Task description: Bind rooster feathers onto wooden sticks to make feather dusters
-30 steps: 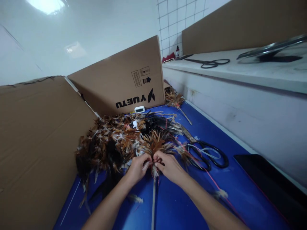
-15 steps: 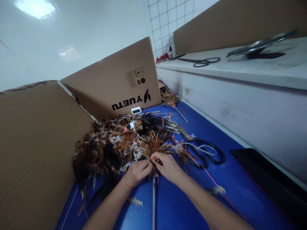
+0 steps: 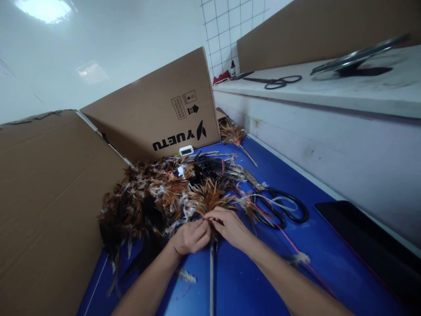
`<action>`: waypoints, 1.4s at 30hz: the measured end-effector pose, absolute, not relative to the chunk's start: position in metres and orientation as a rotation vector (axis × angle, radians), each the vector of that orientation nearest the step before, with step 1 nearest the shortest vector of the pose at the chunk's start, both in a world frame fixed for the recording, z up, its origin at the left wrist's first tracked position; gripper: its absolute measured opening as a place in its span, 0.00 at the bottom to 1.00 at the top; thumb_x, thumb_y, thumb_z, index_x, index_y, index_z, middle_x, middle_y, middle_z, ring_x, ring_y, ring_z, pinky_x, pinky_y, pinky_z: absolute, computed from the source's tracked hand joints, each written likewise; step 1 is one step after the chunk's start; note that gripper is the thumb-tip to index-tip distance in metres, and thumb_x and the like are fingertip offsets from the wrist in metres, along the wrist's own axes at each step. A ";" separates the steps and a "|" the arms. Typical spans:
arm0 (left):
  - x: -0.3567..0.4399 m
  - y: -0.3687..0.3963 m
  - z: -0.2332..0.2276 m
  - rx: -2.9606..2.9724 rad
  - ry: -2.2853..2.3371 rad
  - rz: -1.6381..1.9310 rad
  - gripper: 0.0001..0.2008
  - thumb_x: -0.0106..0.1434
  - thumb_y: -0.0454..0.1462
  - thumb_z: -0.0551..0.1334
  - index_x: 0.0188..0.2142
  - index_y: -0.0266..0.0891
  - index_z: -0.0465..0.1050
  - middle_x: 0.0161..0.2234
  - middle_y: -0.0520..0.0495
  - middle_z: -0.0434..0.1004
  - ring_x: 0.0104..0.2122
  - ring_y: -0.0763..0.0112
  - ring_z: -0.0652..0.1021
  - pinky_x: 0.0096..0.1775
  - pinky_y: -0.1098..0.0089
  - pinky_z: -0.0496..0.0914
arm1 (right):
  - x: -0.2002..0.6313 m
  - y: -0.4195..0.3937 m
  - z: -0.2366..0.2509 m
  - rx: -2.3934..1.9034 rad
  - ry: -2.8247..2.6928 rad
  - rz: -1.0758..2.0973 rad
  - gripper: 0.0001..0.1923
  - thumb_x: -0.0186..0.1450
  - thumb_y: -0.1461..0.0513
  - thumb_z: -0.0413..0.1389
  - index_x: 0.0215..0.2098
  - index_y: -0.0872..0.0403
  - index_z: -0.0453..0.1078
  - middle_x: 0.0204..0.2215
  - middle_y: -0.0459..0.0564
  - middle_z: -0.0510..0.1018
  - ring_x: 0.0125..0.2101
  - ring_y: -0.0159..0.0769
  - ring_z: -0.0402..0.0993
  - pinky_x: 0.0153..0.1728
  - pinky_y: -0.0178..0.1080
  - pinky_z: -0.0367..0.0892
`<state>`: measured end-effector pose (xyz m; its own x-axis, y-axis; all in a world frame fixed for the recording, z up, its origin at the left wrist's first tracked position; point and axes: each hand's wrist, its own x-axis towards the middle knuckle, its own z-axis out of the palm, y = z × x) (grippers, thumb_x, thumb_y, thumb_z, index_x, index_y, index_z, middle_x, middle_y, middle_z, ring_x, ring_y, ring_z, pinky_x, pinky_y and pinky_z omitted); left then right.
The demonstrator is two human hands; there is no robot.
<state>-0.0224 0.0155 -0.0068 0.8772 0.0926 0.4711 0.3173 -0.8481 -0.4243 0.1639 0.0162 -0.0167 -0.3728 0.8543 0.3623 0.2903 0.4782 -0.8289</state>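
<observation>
Head view looks down on a blue desk (image 3: pixel 263 281) where both hands meet at the near middle. Left hand (image 3: pixel 190 237) is curled, its fingers (image 3: pixel 203 228) pinched shut on the base of a feather bundle (image 3: pixel 210 197), right where the feathers join a thin stick (image 3: pixel 211 281) that runs back toward the near edge of the desk. Right hand (image 3: pixel 230 226) sits just beside it, touching the left, its fingers closed on the same spot of the bundle from the other side. That bundle fans out orange and brown away from the hands, lying against a big heap of feathers (image 3: pixel 148 206) that fills the left part of the desk up to the cardboard sheet (image 3: pixel 46 210) along the left edge. A cardboard box (image 3: pixel 164 118) stands at the far edge. Black scissors (image 3: pixel 283 208) lie near the right hand, toward the right side, with a red thread (image 3: pixel 289 241) trailing past them. A second small feather duster (image 3: pixel 235 136) rests at the far right corner. A dark tray (image 3: pixel 362 241) sits by the right edge. On the raised white ledge (image 3: pixel 329 94) lies another pair of scissors (image 3: pixel 276 81).
</observation>
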 end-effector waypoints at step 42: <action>-0.027 0.012 -0.017 -2.581 -0.527 -0.796 0.12 0.61 0.28 0.53 0.44 0.28 0.66 0.36 0.37 0.77 0.39 0.65 0.77 0.36 0.69 0.75 | 0.169 0.014 -0.005 -1.132 -1.909 0.821 0.07 0.56 0.69 0.47 0.26 0.53 0.61 0.25 0.44 0.69 0.27 0.31 0.65 0.30 0.34 0.59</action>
<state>-0.0268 0.0124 -0.0168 0.7684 0.2358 0.5949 0.4554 -0.8547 -0.2493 0.1690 0.0141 -0.0053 -0.3222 0.9043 0.2799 0.4186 0.4013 -0.8147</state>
